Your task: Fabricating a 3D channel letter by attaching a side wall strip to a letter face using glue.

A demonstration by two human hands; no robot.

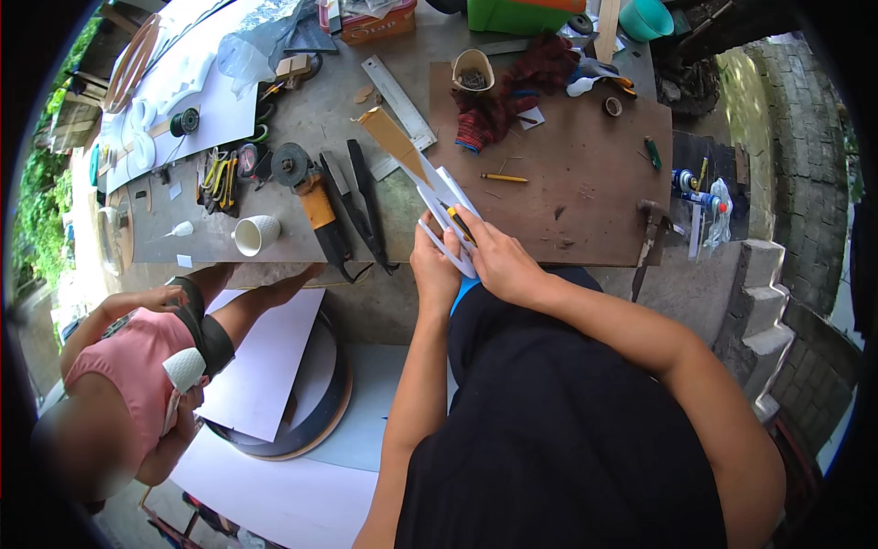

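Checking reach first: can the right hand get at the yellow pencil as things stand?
Probably yes: the yellow pencil lies uncovered on the brown board, just beyond the right hand, nothing visible between. But that hand appears to grip a yellow-and-black tool, so may need freeing first.

The white strip (pixel 436 204) looks smooth — the ruler (pixel 400 102) metal, the gloves (pixel 482 126) rough cloth.

Grey table (pixel 393 206) carries white sheet (pixel 230 113) far left, pliers (pixel 218 183), orange-black grinder (pixel 317 203) and white cup (pixel 246 240) nearer the front edge, metal ruler (pixel 400 101) mid-table, brown board (pixel 599 183) flat at right.
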